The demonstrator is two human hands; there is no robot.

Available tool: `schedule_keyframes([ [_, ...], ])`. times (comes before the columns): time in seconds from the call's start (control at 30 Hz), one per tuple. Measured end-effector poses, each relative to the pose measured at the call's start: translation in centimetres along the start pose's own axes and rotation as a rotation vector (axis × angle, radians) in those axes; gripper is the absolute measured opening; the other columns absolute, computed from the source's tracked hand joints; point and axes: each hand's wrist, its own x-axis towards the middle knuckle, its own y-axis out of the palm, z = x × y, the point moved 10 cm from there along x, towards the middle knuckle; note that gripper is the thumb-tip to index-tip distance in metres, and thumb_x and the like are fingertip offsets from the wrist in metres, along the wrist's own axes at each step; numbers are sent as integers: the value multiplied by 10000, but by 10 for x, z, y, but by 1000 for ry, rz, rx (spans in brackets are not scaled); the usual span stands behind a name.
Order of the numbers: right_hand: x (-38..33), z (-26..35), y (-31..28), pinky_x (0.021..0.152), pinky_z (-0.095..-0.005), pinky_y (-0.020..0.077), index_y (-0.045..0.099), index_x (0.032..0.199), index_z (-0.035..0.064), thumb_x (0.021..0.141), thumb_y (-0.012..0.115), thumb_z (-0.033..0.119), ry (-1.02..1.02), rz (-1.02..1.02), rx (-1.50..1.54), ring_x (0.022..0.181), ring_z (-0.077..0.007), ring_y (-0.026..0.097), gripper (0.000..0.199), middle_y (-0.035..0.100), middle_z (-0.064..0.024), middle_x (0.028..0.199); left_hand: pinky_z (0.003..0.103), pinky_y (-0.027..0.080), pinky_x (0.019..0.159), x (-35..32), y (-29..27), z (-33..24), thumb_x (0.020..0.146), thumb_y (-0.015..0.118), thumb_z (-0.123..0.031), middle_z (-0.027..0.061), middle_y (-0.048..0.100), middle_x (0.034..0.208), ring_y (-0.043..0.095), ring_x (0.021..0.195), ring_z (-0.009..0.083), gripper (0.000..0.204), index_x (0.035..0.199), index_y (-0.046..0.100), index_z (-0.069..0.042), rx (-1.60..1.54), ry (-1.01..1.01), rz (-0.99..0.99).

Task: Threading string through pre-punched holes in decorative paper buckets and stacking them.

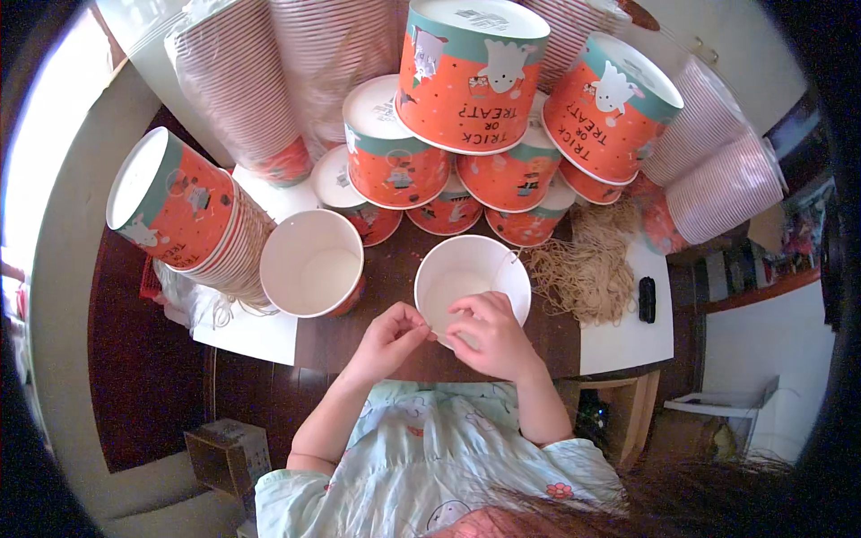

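An open paper bucket (466, 255) with a white inside stands in front of me at the table's near edge. My left hand (391, 341) is closed in a pinch at its near rim; whatever sits between the fingertips is too small to make out. Just beside it, my right hand (495, 339) reaches over the rim with thumb and fingers curled together, its grip hidden. A thin string (514, 257) shows at the bucket's far right rim. A second open bucket (314, 262) stands to the left.
Upside-down orange buckets (471, 85) are piled at the back. Nested stacks (235, 85) rise behind them, and another stack (184, 202) leans at left. A tangle of beige string (587, 269) lies at right beside a small black object (647, 299).
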Motion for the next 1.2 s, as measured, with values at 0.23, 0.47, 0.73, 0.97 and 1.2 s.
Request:
schedule_keyframes([
  [0.23,-6,18,20,912,-410,337,615,767,96,641,693,145,-100,112,52,962,-224,506,156,540,-54,978,216,460,670,-1,-6,4,819,537,-28,43,571,810,569,765,97,94,871,461,-9,15,-21,-16],
  [0.47,6,-13,32,873,-388,378,530,946,70,676,676,98,90,119,320,938,-252,516,308,542,-76,979,226,458,656,-3,6,-26,792,552,-26,68,584,826,573,787,92,158,895,434,-12,393,77,51],
  [0.73,5,8,26,861,-411,377,527,893,81,668,677,84,-124,10,86,785,-244,542,270,555,-44,752,223,441,654,-4,-7,-3,796,528,-28,80,594,815,575,788,100,220,953,374,-12,230,54,36],
  [0.97,5,-9,29,859,-399,347,493,859,92,698,637,94,7,-3,147,787,-236,538,216,553,-33,750,227,431,560,-22,-15,-29,756,611,-82,53,577,751,550,670,92,182,881,496,-16,461,128,-212],
  [1.2,6,-10,32,813,-370,352,474,835,82,690,648,77,44,32,212,801,-236,517,226,546,-37,768,300,446,552,-33,-6,-19,674,681,-120,81,568,706,550,621,208,168,801,602,-44,722,242,-346],
])
